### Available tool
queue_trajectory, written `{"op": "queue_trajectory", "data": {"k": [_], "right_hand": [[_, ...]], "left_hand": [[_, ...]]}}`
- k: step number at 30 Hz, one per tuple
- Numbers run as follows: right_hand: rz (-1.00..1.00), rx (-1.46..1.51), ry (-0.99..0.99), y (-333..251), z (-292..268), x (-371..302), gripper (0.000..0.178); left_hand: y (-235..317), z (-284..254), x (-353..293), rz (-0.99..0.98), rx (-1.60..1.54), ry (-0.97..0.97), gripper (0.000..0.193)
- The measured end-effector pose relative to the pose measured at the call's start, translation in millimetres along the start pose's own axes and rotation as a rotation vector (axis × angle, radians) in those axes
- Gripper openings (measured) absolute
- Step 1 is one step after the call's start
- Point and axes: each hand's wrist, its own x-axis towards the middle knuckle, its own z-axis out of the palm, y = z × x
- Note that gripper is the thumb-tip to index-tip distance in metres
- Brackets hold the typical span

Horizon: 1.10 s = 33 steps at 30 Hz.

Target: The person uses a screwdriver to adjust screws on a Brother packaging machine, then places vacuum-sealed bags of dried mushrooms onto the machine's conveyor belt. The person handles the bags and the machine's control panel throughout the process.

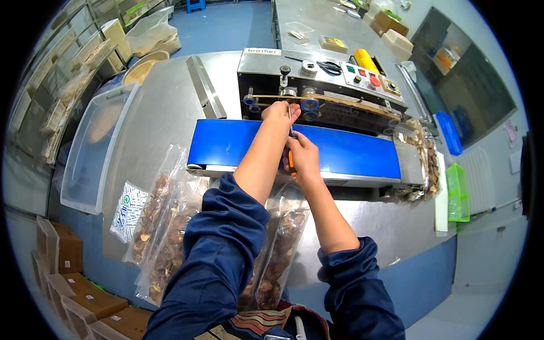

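Our right hand [305, 156] grips the screwdriver [292, 161] over the belt [354, 150]; our left hand [278, 111] is by the rollers [310, 105], grip unclear. We judge it best to keep the shaft [291, 127] straight.

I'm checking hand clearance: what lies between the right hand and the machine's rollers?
In the head view, the metal shaft of an orange-handled tool and the left hand, with the blue belt beneath the shaft.

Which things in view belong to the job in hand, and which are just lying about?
In use:
screwdriver, in right hand
belt machine, left hand at its rollers

Apparently just lying about:
black scissors
clear plastic bin
green basket
blue stool
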Motion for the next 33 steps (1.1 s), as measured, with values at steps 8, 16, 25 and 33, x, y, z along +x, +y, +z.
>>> {"op": "queue_trajectory", "data": {"k": [8, 16, 25, 33], "right_hand": [[0.031, -0.062, 0.001, -3, 0, -2, 0.025], [0.024, -0.029, 0.005, -3, -1, -4, 0.030], [0.008, -0.036, 0.081, -1, 6, -3, 0.027], [0.375, 0.734, -0.222, -4, -17, 12, 0.020]], "left_hand": [[-3, 1, 4, -0.006, 0.014, 0.066, 0.013], [-5, -7, 1, -0.026, -0.089, -0.076, 0.014], [-6, -5, 12, -0.003, -0.077, -0.052, 0.013], [-1, -17, -15, -0.108, 0.275, -0.261, 0.020]]}}
